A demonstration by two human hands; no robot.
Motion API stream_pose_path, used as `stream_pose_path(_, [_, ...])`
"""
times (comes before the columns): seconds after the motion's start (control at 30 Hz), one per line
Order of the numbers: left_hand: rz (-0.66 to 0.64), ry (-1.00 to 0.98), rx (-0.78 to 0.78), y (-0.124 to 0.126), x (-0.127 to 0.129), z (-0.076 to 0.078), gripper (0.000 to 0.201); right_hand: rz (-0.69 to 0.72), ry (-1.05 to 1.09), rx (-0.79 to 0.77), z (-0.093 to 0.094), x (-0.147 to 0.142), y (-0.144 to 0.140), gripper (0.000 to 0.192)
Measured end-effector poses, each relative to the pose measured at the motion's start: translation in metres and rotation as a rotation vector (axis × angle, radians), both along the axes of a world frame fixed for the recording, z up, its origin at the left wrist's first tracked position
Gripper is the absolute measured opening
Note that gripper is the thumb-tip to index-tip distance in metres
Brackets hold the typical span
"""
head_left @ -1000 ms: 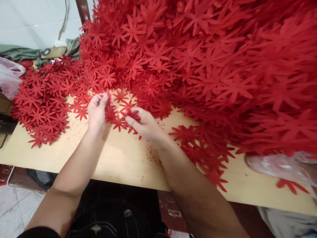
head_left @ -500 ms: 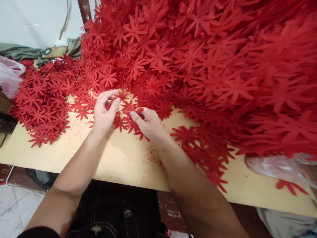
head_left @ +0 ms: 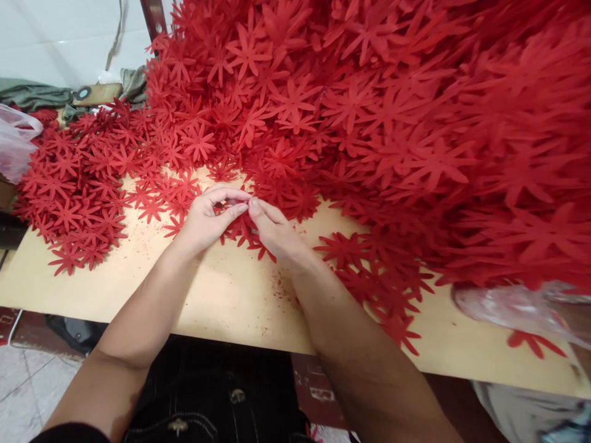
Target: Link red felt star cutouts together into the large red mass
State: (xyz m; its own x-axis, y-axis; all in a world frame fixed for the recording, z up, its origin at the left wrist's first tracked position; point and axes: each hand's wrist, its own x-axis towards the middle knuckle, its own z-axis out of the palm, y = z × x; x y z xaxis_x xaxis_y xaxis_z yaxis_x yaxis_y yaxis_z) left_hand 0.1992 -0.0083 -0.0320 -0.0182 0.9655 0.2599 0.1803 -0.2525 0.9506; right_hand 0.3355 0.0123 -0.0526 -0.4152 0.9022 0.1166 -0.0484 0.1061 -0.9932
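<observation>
Over the middle of the table, my left hand and my right hand meet at the fingertips. The left thumb and forefinger are pinched against the tips of the right hand; what they grip, if anything, is hidden. My right thumb presses on its bent fingers, closed on a red flower-shaped cutout that is mostly covered by the hands. Just below the fingers lie several loose red flower cutouts, with narrow petals spread like a star. Behind the hands rises a large heap of the same cutouts.
A smaller pile of red cutouts spreads at the left of the pale tabletop. Clear plastic lies at the right edge. At the back left are a phone, dark cloth and a white plastic bag.
My left hand has moved right and slightly down, and its spread thumb and forefinger have closed in at the right hand's fingertips. The right hand has barely moved.
</observation>
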Motion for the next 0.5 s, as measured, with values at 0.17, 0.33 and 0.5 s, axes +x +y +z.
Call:
stream_pose_path(0.17, [0.011, 0.091, 0.027, 0.0007, -0.0008, -0.0044, 0.005, -0.005, -0.009, -0.027, 0.0039, 0.0035, -0.0003, 0.052])
stream_pose_path(0.33, [0.102, 0.061, 0.039, 0.0024, -0.0024, -0.0092, 0.009, 0.054, -0.011, -0.080, 0.0045, 0.0026, -0.0025, 0.048])
stream_pose_path(0.5, [0.092, -0.210, -0.044, 0.0024, 0.0071, -0.0096, 0.021, 0.036, 0.038, -0.047, 0.0080, 0.0010, -0.0034, 0.046])
